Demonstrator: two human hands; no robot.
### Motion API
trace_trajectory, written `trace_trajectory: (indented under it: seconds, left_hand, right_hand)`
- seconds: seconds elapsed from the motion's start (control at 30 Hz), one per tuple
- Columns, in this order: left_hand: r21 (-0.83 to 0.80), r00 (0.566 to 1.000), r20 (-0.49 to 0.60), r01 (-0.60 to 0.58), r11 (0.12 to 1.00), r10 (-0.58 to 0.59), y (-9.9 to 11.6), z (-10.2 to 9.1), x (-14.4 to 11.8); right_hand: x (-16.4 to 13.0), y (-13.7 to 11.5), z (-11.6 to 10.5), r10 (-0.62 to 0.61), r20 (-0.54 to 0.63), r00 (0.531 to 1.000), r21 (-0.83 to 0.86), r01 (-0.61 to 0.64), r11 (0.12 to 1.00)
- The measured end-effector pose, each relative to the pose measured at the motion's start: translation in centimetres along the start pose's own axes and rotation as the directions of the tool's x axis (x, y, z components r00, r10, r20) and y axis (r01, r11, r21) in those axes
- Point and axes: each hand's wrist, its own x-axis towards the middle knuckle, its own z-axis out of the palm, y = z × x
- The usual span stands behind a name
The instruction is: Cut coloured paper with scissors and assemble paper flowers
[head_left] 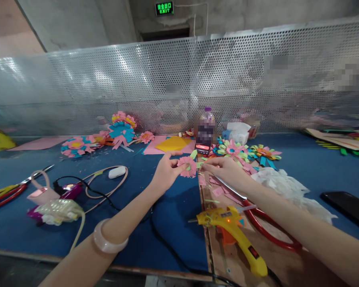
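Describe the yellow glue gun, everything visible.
The yellow glue gun looks like plastic, with an orange trigger and stand parts and a small lit orange spot on its body. It lies on its side on the brown board at the table's near edge, metal nozzle pointing left toward the blue mat, handle running down to the right with a red switch near its end. A red hoop lies beside it. Neither hand touches it.

I see both forearms bare, no sleeves. Left wrist w/ a pale pink, glossy, thick round bangle, well left of the glue gun. Right wrist: nothing worn.
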Motion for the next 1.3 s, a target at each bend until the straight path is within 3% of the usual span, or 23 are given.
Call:
trace_trajectory:
  seconds: [0.23, 0.33, 0.43, 0.6, 0.87, 1.3]
  left_hand:
    - [-0.021, 1.000, -0.003, -0.001, 1.000, 0.001, 0.2, 0.1, -0.1]
    - [-0.016, 1.000, 0.019, -0.008, 1.000, 0.008, 0.3, 0.3, -0.3]
    - [-0.005, 0.999, 0.042, -0.001, 1.000, 0.001, 0.4, 0.7, -0.5]
    - [0.046, 0.999, 0.032, -0.003, 0.999, 0.001, 0.6, 0.9, -0.8]
    - [0.050, 0.998, 0.053, -0.028, 0.998, 0.025, 0.2, 0.8, -0.7]
    - [0.068, 0.992, 0.040, -0.118, 0.991, 0.116, -0.3, 1.2, -0.8]
  right_hand:
    - [0.2, -0.1, 0.2, 0.023, -0.090, 0.996, 0.086, -0.015, 0.996]
    - [0.3, -0.1, 0.7, 0.009, -0.107, 0.994, 0.021, -0.007, 1.000]
    - [0.3, -0.1, 1.1, 0.025, -0.079, 0.997, -0.031, -0.028, 0.999]
    - [0.3, 0.1, 1.4, 0.016, -0.001, 1.000, 0.023, -0.016, 1.000]
    - [0.4, 0.0, 1.9, -0.071, -0.038, 0.997, 0.060, 0.073, 0.996]
    - [0.2, -0.4, 1.8, 0.028, -0.031, 0.999, -0.014, -0.028, 1.000]
